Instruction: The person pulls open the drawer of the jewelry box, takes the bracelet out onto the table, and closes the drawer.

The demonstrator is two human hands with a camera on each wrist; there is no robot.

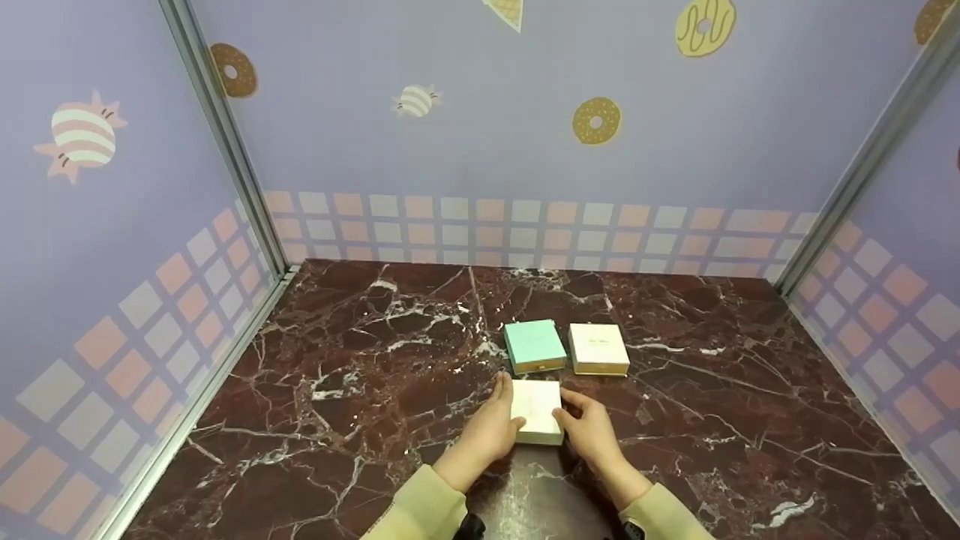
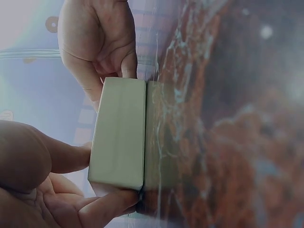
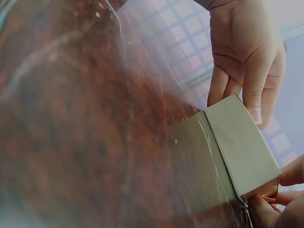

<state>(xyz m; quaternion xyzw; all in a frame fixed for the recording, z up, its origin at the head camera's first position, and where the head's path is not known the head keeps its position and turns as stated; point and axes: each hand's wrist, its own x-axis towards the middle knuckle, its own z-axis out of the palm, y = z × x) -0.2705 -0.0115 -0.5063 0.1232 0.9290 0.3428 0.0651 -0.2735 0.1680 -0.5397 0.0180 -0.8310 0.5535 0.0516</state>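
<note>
A small white box point(image 1: 537, 405) lies flat on the marble-patterned table between my two hands. My left hand point(image 1: 487, 424) holds its left side, thumb on the near top edge and fingers along the side wall. On the right side, my right hand point(image 1: 592, 429) grips the box with thumb on top and fingers lower down. In the right wrist view, that side of the box point(image 3: 244, 142) is gold-coloured, and a small copper-coloured tab point(image 3: 269, 199) shows beside the right fingertips. Whether the fingers pinch the tab is hard to tell.
Just behind stand a teal box point(image 1: 534, 343) with a gold front and a second white box point(image 1: 598, 346) with small lettering. Purple walls point(image 1: 465, 150) with printed sweets and tiles enclose the table point(image 1: 360, 420) at the back and both sides.
</note>
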